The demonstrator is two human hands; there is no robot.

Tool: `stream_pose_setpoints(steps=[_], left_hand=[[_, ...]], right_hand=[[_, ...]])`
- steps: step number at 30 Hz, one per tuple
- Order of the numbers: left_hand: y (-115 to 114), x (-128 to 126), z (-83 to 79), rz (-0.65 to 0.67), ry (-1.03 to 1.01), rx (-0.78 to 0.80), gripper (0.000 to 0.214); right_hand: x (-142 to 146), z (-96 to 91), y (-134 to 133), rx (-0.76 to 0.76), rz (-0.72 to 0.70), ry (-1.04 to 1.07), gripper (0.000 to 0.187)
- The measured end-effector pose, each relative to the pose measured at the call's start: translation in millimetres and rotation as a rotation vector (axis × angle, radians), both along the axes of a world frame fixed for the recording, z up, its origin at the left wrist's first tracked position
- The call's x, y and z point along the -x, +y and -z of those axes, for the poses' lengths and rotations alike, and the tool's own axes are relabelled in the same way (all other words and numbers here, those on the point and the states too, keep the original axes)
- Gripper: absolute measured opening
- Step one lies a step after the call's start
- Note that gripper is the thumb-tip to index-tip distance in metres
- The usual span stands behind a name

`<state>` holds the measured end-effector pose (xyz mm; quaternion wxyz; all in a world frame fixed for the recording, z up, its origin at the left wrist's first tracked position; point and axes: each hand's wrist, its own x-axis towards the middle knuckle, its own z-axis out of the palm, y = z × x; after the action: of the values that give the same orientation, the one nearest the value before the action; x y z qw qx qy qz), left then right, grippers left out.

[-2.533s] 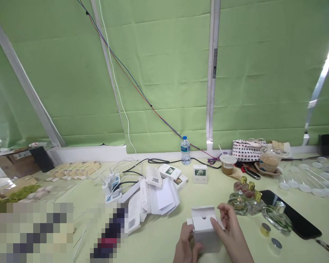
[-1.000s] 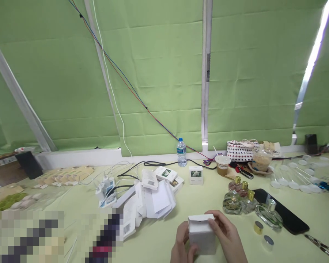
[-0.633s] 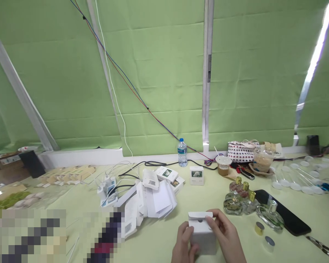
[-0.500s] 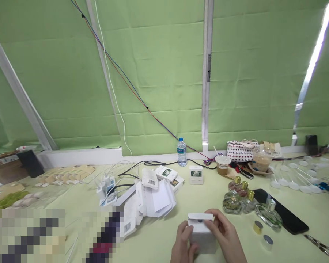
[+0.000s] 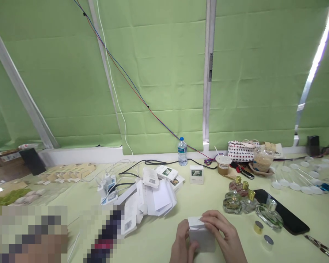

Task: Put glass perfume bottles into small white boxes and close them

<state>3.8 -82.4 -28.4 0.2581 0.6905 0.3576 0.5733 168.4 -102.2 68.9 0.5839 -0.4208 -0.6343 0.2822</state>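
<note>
A small white cardboard box stands between my hands at the bottom centre, its top flap folded nearly flat. My left hand grips the box's left side, with the thumb on the front. Over the top right edge, the fingers of my right hand press on the flap. What the box contains is hidden. To the left lies a pile of flattened white cartons. A similar box with a flower picture stands upright behind my hands.
Glass perfume bottles with gold caps stand to the right beside a black phone. Two loose caps and scissors lie nearer. A water bottle, a drink cup and a power strip are farther back.
The raised flap of the white box has come down onto its top. My right fingers have shifted left across the flap, while my left hand keeps its hold.
</note>
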Motion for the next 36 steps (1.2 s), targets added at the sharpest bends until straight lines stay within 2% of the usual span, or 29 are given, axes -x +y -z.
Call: stream_pose_setpoints(steps=[4, 7, 11, 15, 21, 24, 30, 36], left_hand=[[-2, 0, -1.2, -0.001, -0.009, 0.046, 0.041], [-3, 0, -1.7, 0.013, -0.019, 0.066, 0.042], [-4, 1, -7.4, 0.009, -0.013, 0.036, 0.043], [-11, 6, -29.9, -0.054, 0.013, -0.009, 0.045], [-16, 10, -73.9, -0.216, 0.034, 0.016, 0.024], [-14, 11, -88.3, -0.215, 0.064, 0.017, 0.024], [-11, 21, -106.2, -0.085, 0.23, 0.083, 0.017], [-13, 21, -113.1, -0.12, 0.342, 0.165, 0.012]], right_hand=[[-2, 2.7, 1, -0.018, 0.029, -0.012, 0.02], [-6, 7.9, 1, -0.02, -0.001, -0.082, 0.019], [-8, 11.7, 1, -0.01, -0.002, -0.093, 0.021], [-6, 7.6, 0, -0.04, 0.007, -0.093, 0.023], [0, 3.9, -3, -0.035, 0.081, -0.01, 0.027], [0, 5.2, -3, -0.007, 0.053, 0.01, 0.027], [1, 5.8, -2, -0.019, 0.064, 0.016, 0.026], [1, 3.1, -3, -0.03, 0.072, 0.006, 0.03]])
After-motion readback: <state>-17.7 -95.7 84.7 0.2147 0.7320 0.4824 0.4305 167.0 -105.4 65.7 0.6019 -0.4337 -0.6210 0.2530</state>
